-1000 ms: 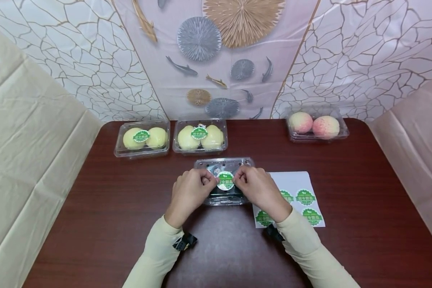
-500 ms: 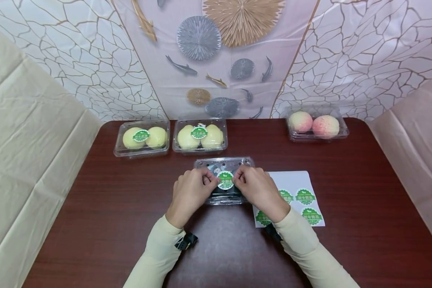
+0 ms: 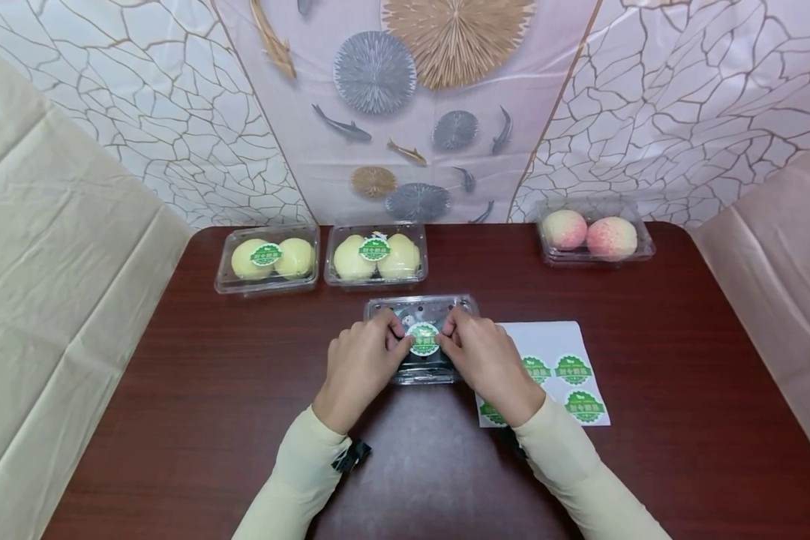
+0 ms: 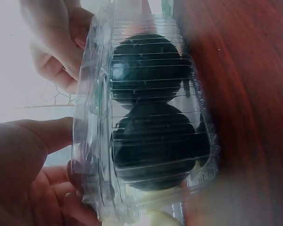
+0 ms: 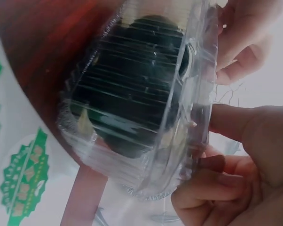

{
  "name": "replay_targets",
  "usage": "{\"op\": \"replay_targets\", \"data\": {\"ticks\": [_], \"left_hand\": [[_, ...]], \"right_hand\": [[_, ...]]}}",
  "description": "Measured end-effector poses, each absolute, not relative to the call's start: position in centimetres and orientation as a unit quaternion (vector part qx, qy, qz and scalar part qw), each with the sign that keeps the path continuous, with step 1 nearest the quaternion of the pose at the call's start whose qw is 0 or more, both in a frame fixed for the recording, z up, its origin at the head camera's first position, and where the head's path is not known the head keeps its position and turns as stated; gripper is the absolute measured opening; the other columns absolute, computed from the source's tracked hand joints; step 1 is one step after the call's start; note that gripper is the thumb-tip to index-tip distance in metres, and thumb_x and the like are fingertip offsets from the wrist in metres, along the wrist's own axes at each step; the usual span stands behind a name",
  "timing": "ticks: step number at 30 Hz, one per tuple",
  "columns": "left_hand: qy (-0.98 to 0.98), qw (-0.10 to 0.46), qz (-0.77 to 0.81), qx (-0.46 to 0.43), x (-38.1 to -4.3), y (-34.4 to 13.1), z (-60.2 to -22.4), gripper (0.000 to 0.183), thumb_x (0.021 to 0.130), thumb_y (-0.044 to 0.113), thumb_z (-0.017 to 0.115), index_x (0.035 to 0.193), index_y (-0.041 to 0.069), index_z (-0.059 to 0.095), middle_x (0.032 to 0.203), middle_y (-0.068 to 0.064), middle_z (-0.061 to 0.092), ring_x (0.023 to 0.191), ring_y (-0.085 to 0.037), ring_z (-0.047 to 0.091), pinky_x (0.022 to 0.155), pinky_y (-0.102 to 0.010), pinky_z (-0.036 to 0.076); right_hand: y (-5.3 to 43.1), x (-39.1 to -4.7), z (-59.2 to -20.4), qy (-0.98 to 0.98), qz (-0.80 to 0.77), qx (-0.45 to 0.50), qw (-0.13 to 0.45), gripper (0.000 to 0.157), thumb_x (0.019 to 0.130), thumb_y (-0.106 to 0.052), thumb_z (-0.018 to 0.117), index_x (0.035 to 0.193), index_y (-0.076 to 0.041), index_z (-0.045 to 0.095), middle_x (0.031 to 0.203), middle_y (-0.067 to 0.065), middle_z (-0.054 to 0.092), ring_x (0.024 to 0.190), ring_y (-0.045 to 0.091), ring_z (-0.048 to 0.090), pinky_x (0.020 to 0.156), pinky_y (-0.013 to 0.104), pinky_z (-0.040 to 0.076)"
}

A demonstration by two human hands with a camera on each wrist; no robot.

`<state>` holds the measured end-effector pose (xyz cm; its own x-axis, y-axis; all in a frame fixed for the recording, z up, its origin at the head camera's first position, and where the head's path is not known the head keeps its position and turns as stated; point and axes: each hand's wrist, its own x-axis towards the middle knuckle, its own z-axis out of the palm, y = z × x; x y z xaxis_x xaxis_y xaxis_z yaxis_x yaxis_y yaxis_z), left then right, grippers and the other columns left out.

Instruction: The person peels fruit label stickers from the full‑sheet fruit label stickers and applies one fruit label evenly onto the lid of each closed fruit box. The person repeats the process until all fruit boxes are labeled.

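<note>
A clear plastic clamshell box (image 3: 424, 375) sits mid-table, holding two dark round fruits (image 4: 153, 146) seen through its ribbed side in the left wrist view. A round green-and-white sticker (image 3: 423, 339) lies on its lid. My left hand (image 3: 359, 367) touches the sticker's left edge with the thumb tip, index finger apart from the thumb. On the opposite edge, my right hand (image 3: 493, 364) presses its thumb, the other fingers bent. Both wrist views show thumbs and fingertips against the lid; the sticker's face is hidden there.
Beside the right wrist lies a white sheet (image 3: 547, 337) with several green stickers. Two clear boxes of pale yellow fruit (image 3: 266, 281) (image 3: 376, 279) stand at the back left, both bearing stickers. A box of pink peaches (image 3: 610, 238) stands at the back right.
The index fingers have parted from the thumbs, more clearly on the left hand. Both thumbs stay at the sticker's edges; the box has hardly moved.
</note>
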<state>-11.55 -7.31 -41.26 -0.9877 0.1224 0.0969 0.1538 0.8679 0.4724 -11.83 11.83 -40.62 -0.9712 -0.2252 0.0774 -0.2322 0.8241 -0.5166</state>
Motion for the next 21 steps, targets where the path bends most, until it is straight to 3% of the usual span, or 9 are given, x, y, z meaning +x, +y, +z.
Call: {"op": "replay_targets", "data": {"ticks": [5, 8, 12, 16, 21], "left_hand": [[-0.957, 0.103, -0.237, -0.129, -10.4, -7.4, -41.6, 0.006, 0.096, 0.026, 0.079, 0.096, 0.021, 0.076, 0.083, 0.009, 0.067, 0.073, -0.013, 0.061, 0.055, -0.035, 0.051], [-0.952, 0.141, -0.191, -0.19, -9.1, -7.6, -42.0, 0.015, 0.099, 0.024, 0.076, 0.109, 0.014, 0.08, 0.105, -0.001, 0.074, 0.095, -0.022, 0.065, 0.07, -0.04, 0.056], [-0.95, 0.15, -0.12, -0.245, -7.6, -7.9, -42.4, 0.032, 0.102, 0.026, 0.071, 0.127, 0.007, 0.076, 0.13, -0.01, 0.071, 0.116, -0.029, 0.064, 0.092, -0.044, 0.055], [-0.952, 0.148, -0.097, -0.248, -7.1, -7.9, -42.4, 0.036, 0.102, 0.028, 0.071, 0.129, 0.004, 0.074, 0.136, -0.011, 0.07, 0.121, -0.027, 0.065, 0.103, -0.044, 0.053], [-0.95, 0.142, -0.079, -0.267, -7.8, -7.6, -42.4, 0.039, 0.107, 0.031, 0.063, 0.135, 0.006, 0.071, 0.146, -0.01, 0.064, 0.126, -0.028, 0.061, 0.103, -0.044, 0.051]], "right_hand": [[12.4, -10.1, -41.2, -0.947, 0.253, 0.176, 0.093, 0.011, 0.096, -0.013, 0.079, 0.1, -0.008, 0.07, 0.087, 0.001, 0.065, 0.079, 0.019, 0.06, 0.067, 0.039, 0.054], [12.8, -8.9, -41.7, -0.943, 0.2, 0.232, 0.128, 0.025, 0.098, -0.016, 0.077, 0.119, -0.003, 0.072, 0.113, 0.011, 0.071, 0.104, 0.03, 0.063, 0.083, 0.046, 0.056], [13.3, -7.5, -42.6, -0.944, 0.119, 0.28, 0.125, 0.047, 0.102, -0.026, 0.071, 0.143, -0.003, 0.064, 0.146, 0.013, 0.063, 0.133, 0.037, 0.056, 0.092, 0.051, 0.051], [13.7, -6.9, -43.4, -0.945, 0.07, 0.295, 0.125, 0.056, 0.1, -0.031, 0.074, 0.149, -0.007, 0.06, 0.155, 0.01, 0.057, 0.144, 0.036, 0.049, 0.094, 0.051, 0.05], [14.0, -7.0, -43.8, -0.937, 0.078, 0.309, 0.146, 0.056, 0.099, -0.027, 0.076, 0.148, -0.005, 0.061, 0.154, 0.011, 0.057, 0.146, 0.036, 0.049, 0.099, 0.053, 0.051]]}}
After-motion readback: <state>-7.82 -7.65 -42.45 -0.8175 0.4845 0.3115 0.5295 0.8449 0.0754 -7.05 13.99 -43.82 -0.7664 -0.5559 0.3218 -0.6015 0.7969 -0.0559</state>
